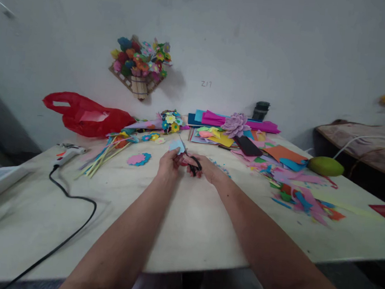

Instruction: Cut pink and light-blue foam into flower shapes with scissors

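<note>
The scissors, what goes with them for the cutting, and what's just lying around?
For the cutting:
black-handled scissors, in the right hand
light-blue piece, in the left hand

Probably just lying about:
red bag
green fruit
dark, phone-like slab

And there's the light blue piece (176, 146), small, flat-looking and tilted up in the left hand (170, 160), its far part showing clear of the fingers! Just to its right come the scissors (196, 164), black loop handles gripped in the right hand (200, 167), slim blades angled far and left, right up by the piece's right edge, though whether they're touching is too blurred to call!
</note>
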`<control>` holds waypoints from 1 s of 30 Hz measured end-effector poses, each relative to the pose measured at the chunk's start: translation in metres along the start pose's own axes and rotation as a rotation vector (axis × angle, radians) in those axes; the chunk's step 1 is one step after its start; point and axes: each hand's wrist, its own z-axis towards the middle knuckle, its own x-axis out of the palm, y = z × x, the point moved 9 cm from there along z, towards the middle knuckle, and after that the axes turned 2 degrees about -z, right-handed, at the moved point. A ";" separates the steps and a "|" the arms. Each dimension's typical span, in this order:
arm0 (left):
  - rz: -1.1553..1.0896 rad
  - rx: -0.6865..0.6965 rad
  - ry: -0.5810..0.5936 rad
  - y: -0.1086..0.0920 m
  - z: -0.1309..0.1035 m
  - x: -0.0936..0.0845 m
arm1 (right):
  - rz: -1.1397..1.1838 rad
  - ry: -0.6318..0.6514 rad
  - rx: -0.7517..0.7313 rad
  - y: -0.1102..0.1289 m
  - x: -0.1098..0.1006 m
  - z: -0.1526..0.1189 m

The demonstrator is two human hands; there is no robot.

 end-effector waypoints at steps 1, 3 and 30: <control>-0.005 0.002 -0.003 0.000 0.000 0.000 | -0.001 0.000 0.004 0.000 0.000 0.000; -0.014 0.002 -0.009 0.000 0.001 -0.001 | 0.000 -0.006 0.013 0.000 0.000 0.000; -0.020 0.005 -0.023 0.000 -0.002 0.001 | 0.014 -0.036 0.017 -0.003 0.002 0.003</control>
